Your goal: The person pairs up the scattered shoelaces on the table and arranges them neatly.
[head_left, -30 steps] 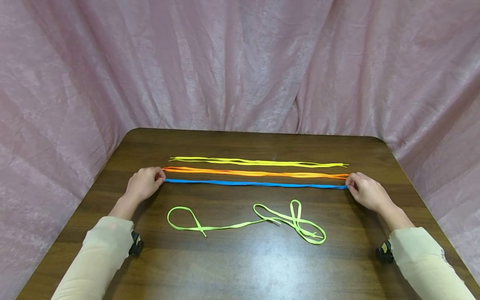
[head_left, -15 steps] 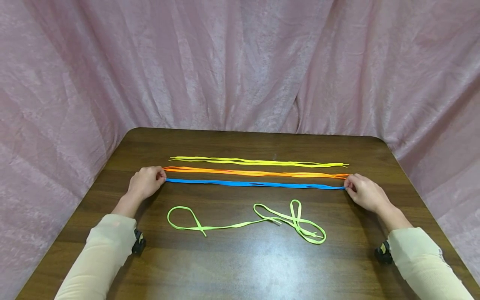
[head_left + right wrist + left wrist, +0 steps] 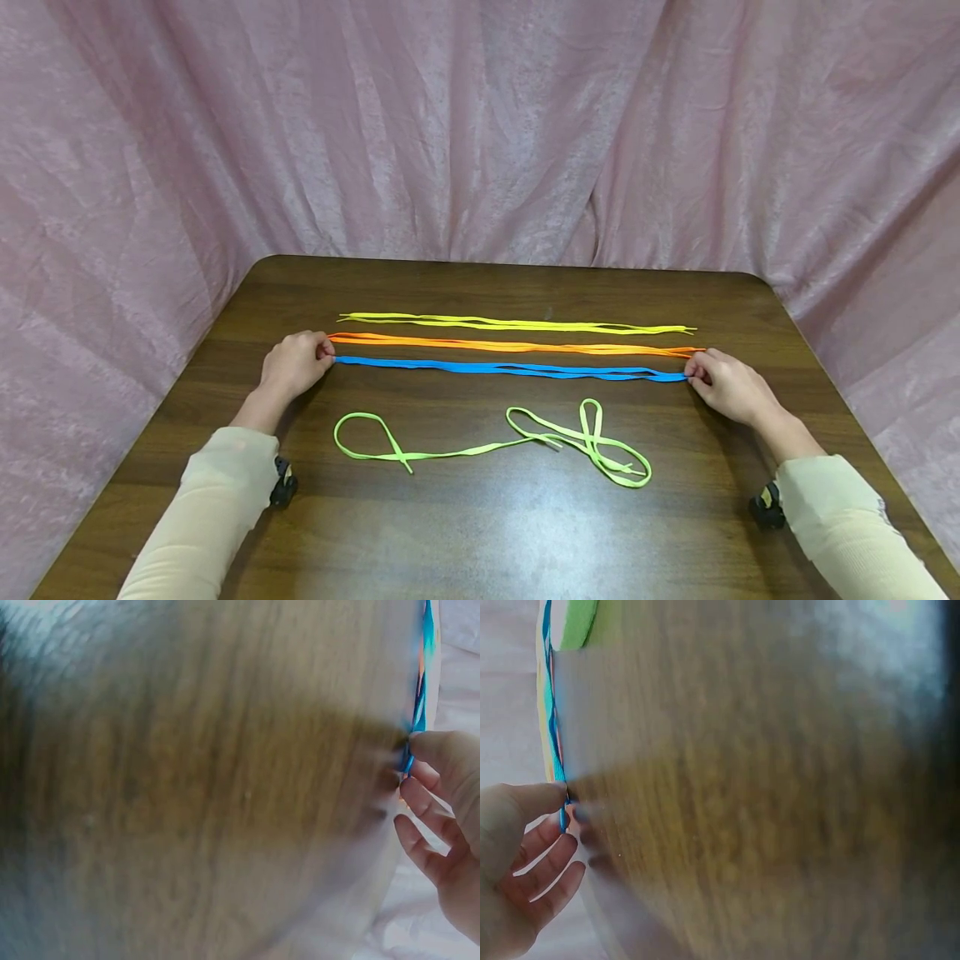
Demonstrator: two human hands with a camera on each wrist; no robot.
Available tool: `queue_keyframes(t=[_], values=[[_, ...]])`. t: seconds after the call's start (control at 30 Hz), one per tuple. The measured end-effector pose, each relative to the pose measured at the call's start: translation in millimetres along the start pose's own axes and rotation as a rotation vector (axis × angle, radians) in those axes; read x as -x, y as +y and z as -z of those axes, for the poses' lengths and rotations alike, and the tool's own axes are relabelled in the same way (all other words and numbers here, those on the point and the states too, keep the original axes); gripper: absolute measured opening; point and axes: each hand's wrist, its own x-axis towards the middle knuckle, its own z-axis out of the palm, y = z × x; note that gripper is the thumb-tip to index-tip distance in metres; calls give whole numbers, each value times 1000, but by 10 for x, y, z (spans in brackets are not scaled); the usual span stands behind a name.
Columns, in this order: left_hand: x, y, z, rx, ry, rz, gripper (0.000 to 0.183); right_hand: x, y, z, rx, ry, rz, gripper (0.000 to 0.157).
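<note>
A doubled blue shoelace [image 3: 472, 367] stretches sideways across the table between both hands. At its left end, the left hand [image 3: 296, 364] pinches it between thumb and fingers; the left wrist view shows a short bit of blue lace [image 3: 562, 820] poking out past the thumb. The right hand [image 3: 731, 385] pinches the other end the same way, its other fingers loosely bent in the right wrist view. Toward the right, the blue strands spread a little apart. Just behind lies a doubled orange shoelace [image 3: 435, 342], roughly parallel, its ends close to both hands.
Farthest back, a doubled yellow shoelace [image 3: 517, 324] lies parallel to the orange one. In front of the blue lace, a lime-green shoelace [image 3: 480, 451] lies loosely looped. The brown wooden table [image 3: 450, 542] has rounded far corners, with a pink curtain [image 3: 480, 133] around it.
The left hand has shifted slightly right and the right hand slightly left, bringing the blue lace's ends closer. Its strands, earlier taut together, now part on the right side.
</note>
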Motion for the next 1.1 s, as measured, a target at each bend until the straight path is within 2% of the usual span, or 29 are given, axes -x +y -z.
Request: queue_keyframes(t=[0.33, 0.6, 0.87, 1.1], values=[[60, 7, 44, -6, 0, 14, 8, -1, -50, 57, -25, -30, 13, 24], [108, 34, 125, -13, 37, -21, 10, 0, -119, 109, -12, -7, 59, 27], [124, 238, 157, -10, 50, -88, 15, -6, -268, 141, 10, 19, 104, 27], [110, 493, 146, -8, 12, -144, 22, -15, -417, 150, 26, 6, 118, 29]])
